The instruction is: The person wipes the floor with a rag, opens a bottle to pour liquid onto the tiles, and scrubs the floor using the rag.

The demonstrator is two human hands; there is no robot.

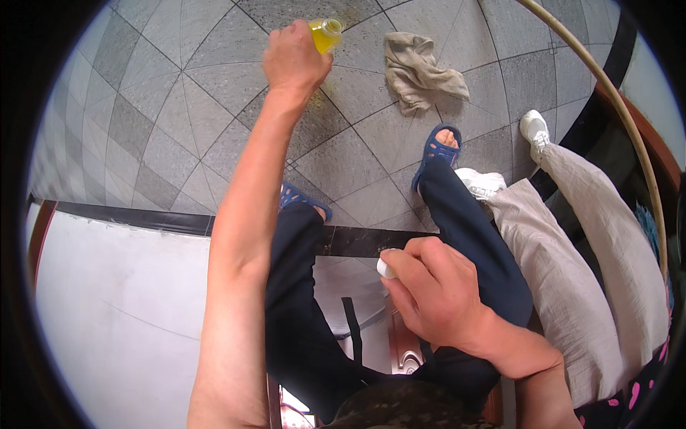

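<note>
My left hand (295, 59) reaches out over the tiled floor with its fingers wrapped around a clear bottle of yellow liquid (323, 38). The bottle's mouth is uncapped and tilts to the right, away from my wrist. Most of the bottle's body is hidden behind my fingers. Closer to me, above my lap, my right hand (434, 289) pinches a small white bottle cap (385, 268) between thumb and forefinger. Yellow specks (321, 102) mark the grey floor tiles (225, 145) around the bottle. To its right a crumpled grey-beige cloth (420, 72) lies on the floor.
Blue slippers (437, 142) are on my feet. At the right, close beside my leg, are another person's legs in beige trousers (563, 273) and white shoes (482, 183). A long wooden pole (616, 102) crosses the right side. A white wall (118, 300) stands on my left.
</note>
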